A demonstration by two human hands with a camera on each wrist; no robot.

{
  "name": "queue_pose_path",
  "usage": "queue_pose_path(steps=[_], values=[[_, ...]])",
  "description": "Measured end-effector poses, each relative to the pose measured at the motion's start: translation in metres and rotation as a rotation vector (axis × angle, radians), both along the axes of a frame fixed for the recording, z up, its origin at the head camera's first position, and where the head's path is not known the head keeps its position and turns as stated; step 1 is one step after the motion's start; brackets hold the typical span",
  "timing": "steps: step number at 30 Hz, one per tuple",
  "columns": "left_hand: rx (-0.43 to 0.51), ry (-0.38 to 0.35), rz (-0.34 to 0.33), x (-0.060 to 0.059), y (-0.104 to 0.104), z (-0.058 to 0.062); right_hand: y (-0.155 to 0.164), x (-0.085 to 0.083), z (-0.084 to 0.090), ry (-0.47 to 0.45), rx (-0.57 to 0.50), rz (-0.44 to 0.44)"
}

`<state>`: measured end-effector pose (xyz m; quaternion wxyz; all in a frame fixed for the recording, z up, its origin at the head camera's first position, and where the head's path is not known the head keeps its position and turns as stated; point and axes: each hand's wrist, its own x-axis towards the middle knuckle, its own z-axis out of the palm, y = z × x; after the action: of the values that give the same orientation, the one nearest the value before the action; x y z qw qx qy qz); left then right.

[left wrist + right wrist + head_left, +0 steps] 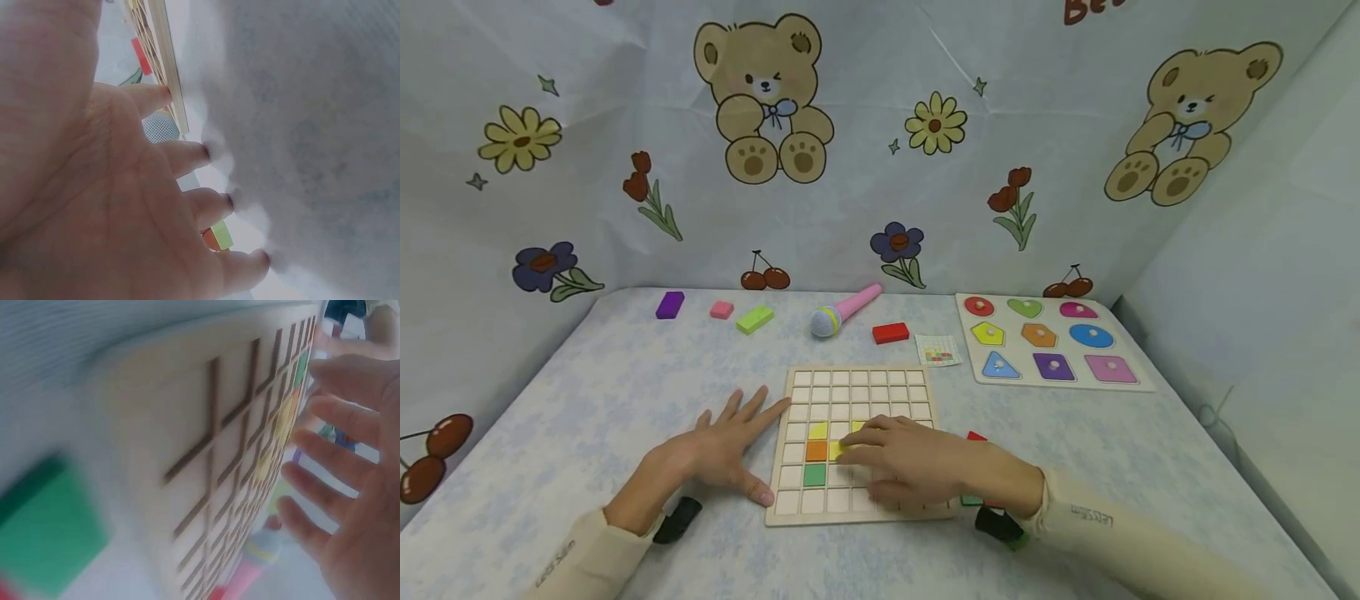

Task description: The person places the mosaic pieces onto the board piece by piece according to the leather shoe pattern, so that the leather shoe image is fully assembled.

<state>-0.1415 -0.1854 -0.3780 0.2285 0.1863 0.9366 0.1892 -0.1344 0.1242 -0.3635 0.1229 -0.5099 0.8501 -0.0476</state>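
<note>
A wooden grid board lies in the middle of the table. It holds a yellow tile, an orange tile and a green tile. My left hand lies flat on the cloth beside the board's left edge, fingers spread. The left wrist view shows its fingertips pressing the cloth beside the board's rim. My right hand lies over the board with straight fingers, its tips on another yellow tile. In the right wrist view those fingers stretch along the board.
Right of the board, a red piece and a green piece lie partly behind my right wrist. Further back are purple, pink, light green and red blocks, a toy microphone, a pattern card and a shape puzzle.
</note>
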Motion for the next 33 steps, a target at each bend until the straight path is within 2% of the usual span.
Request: queue_pose_path(steps=[9, 16, 20, 26, 33], values=[[-0.008, -0.010, 0.009, -0.001, -0.002, 0.001, 0.074, 0.003, 0.007, -0.211, -0.043, -0.267], [-0.005, -0.009, 0.010, -0.002, -0.004, -0.001, 0.113, -0.002, 0.005, -0.270, -0.109, -0.374], [-0.002, -0.007, 0.010, -0.002, -0.005, -0.002, 0.128, -0.013, 0.003, -0.286, -0.159, -0.384], [0.000, -0.011, 0.009, 0.000, -0.004, -0.004, 0.136, -0.029, -0.008, -0.301, -0.193, -0.337], [0.004, -0.008, 0.000, -0.001, -0.001, -0.002, 0.131, -0.040, -0.012, -0.208, -0.142, -0.335]])
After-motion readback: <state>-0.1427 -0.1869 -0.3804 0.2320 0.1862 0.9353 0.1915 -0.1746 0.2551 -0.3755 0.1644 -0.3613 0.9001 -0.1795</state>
